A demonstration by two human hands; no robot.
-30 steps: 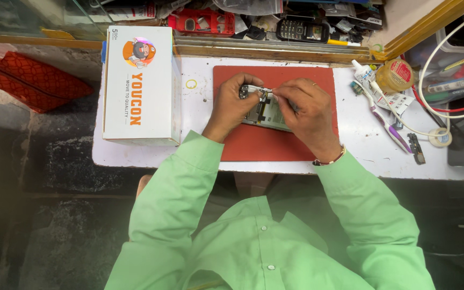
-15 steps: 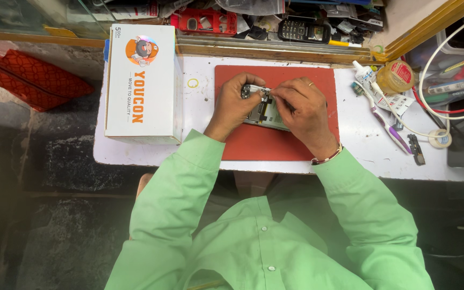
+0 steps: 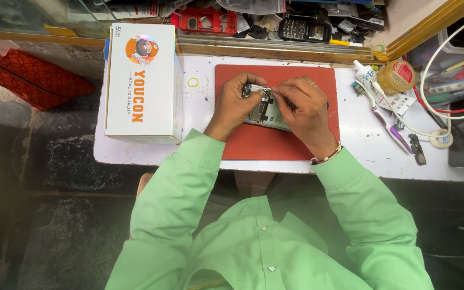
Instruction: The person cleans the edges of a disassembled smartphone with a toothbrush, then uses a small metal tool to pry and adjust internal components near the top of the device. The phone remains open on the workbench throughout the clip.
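Left hand (image 3: 234, 104) grips the opened phone (image 3: 264, 111) steady on the red mat (image 3: 275, 142); right hand (image 3: 304, 104) fingers pinch a small part at its top, near the worktop's (image 3: 200, 102) back edge.

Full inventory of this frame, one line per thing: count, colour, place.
opened phone: 1, grey-silver, on the mat, between both hands
work mat: 1, red, middle of the table
table: 1, white, centre
cardboard box: 1, white with orange print, left of the mat
toothbrush: 1, white and purple, right of the mat
glue jar: 1, yellowish, upper right
white cable: 1, looping at right
keypad phone: 1, black, back shelf
red cloth: 1, far left
left hand: 1, holds the phone
right hand: 1, ring and bracelet, fingertips on the phone's top
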